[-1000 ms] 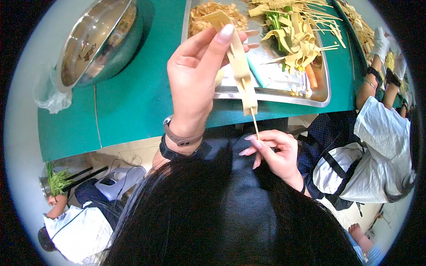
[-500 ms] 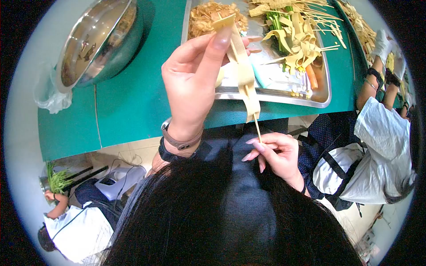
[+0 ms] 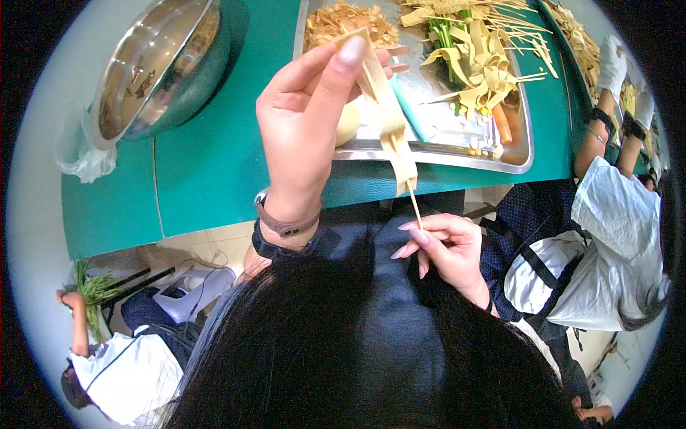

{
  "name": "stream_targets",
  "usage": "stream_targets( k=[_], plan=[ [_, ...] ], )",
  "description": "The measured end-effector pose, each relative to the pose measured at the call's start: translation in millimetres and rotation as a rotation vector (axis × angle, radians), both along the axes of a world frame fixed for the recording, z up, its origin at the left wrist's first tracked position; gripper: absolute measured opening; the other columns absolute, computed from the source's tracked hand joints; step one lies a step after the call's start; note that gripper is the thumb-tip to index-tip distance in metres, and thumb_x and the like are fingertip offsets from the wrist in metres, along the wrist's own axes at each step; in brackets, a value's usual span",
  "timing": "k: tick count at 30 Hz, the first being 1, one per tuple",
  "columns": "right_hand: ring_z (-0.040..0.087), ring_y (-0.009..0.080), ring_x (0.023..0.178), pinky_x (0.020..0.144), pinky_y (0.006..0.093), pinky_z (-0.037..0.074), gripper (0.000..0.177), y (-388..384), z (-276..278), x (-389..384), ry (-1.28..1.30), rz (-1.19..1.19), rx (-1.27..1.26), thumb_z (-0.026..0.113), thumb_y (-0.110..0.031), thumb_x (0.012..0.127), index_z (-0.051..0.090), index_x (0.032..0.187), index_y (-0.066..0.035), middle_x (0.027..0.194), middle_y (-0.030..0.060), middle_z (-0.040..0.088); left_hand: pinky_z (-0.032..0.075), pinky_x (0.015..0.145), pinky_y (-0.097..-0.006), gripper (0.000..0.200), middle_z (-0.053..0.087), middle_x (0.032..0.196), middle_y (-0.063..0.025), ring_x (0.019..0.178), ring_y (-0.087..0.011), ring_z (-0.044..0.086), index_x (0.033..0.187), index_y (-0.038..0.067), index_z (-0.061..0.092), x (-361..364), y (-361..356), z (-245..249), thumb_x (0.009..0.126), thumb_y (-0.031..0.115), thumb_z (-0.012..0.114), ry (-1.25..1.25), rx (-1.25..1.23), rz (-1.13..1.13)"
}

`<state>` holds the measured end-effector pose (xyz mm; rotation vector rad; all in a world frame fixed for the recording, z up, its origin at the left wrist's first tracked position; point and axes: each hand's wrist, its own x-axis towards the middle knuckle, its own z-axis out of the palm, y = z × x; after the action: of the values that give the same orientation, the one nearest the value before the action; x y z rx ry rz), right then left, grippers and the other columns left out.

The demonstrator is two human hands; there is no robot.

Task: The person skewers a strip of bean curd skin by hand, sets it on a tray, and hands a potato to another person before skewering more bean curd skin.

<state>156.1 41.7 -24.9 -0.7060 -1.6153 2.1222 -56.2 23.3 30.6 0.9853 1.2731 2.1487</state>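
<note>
A long pale-yellow strip that looks like tofu skin (image 3: 391, 118) is threaded in folds along a thin wooden skewer (image 3: 414, 207). My left hand (image 3: 300, 121) is closed on the strip's upper end, thumb pressed flat against it, near the skewer's tip. Lower down, my right hand (image 3: 454, 250) pinches the bare bottom end of the skewer between thumb and fingers. The skewer slants over the near edge of a metal tray (image 3: 457, 161). Behind the strip in the tray lie a light-blue long object (image 3: 416, 114) and a partly hidden round pale-yellow item (image 3: 348, 123).
The tray also holds brownish shavings (image 3: 350, 25), loose yellow strips (image 3: 486, 61), green stalks (image 3: 444, 53), filled skewers (image 3: 511, 21) and an orange carrot-like piece (image 3: 501, 125). A steel bowl (image 3: 164, 86) stands left on the green table (image 3: 207, 171). Co-workers are at both sides.
My left hand has shifted slightly left with the strip's top end, and its thumb lies straighter over it. My right hand has barely moved. The lower-left person's hand has risen beside the green stalks.
</note>
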Motion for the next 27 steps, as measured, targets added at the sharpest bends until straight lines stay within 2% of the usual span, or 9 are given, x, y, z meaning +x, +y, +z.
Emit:
stream_targets(
  k=[10,16,19,22,27],
  plan=[
    [0.049,0.0031,0.04,0.035,0.0162,0.036,0.014,-0.2,-1.0,0.8,-0.02,0.014,0.027,0.057,-0.007,0.086,0.064,0.094,0.002,0.07,0.0101,0.067,0.053,0.07,-0.0304,0.03,0.065,0.088,-0.0185,0.077,-0.0216,0.065,0.096,-0.004,0.061,2.2,1.9,-2.2,0.091,0.024,0.052,-0.033,-0.021,0.029],
    [0.049,0.0029,0.039,0.035,0.0161,0.035,0.014,0.5,0.8,-0.2,-0.034,-0.003,0.036,0.058,-0.007,0.086,0.064,0.093,0.002,0.068,0.0098,0.067,0.053,0.068,-0.0295,0.032,0.065,0.089,-0.0188,0.077,-0.0205,0.065,0.098,-0.006,0.06,3.4,-1.2,-1.6,0.09,0.025,0.053,-0.002,-0.074,-0.026],
    [0.049,0.0032,0.039,0.035,0.0162,0.036,0.013,0.4,1.3,-0.4,-0.029,-0.021,0.025,0.058,-0.007,0.086,0.064,0.092,0.002,0.068,0.0098,0.067,0.052,0.07,-0.0268,0.032,0.066,0.086,-0.0162,0.078,-0.0173,0.064,0.097,-0.006,0.061,6.1,-1.5,4.5,0.087,0.024,0.059,-0.199,-0.05,-0.067],
    [0.05,0.0035,0.04,0.035,0.0165,0.037,0.013,0.8,1.3,-2.0,-0.013,-0.042,0.027,0.058,-0.007,0.085,0.064,0.092,0.003,0.068,0.0098,0.067,0.052,0.072,-0.0277,0.038,0.065,0.089,-0.0159,0.081,-0.0177,0.064,0.099,-0.007,0.06,9.5,-1.8,1.7,0.087,0.029,0.058,-0.295,-0.043,-0.175],
    [0.05,0.0039,0.039,0.035,0.0168,0.037,0.012,1.9,-0.5,-1.3,-0.012,-0.06,0.023,0.058,-0.006,0.085,0.064,0.091,0.003,0.068,0.0101,0.067,0.051,0.074,-0.028,0.035,0.065,0.088,-0.0157,0.083,-0.0171,0.064,0.099,-0.007,0.06,14.9,-7.4,-5.8,0.088,0.025,0.057,-0.265,-0.158,-0.293]
  ],
)
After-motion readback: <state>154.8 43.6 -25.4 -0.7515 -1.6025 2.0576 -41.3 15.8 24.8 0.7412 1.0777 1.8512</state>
